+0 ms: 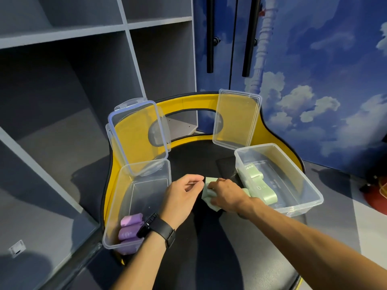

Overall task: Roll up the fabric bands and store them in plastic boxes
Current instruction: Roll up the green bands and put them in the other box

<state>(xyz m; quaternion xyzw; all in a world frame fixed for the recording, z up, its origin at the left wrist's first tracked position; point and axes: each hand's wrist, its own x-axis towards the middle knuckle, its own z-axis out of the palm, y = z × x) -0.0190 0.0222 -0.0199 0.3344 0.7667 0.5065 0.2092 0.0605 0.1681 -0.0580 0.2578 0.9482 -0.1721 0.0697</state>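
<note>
A pale green fabric band (207, 190) lies on the black seat (194, 160) between two clear plastic boxes. My right hand (227, 194) lies on top of it, fingers curled over the band's upper edge. My left hand (182, 196) is just left of the band, fingers loosely curled, thumb and forefinger near the band's left edge; whether they touch it is unclear. The left box (117, 206) holds rolled purple bands (129, 227) at its near end. The right box (301, 174) holds loose green bands (256, 185).
Two clear lids (138, 135) (236, 118) lean against the yellow chair back (188, 101). Grey shelving (62, 80) stands at left, a blue cloud-pattern wall at right. A red object (377, 195) sits on the floor at far right.
</note>
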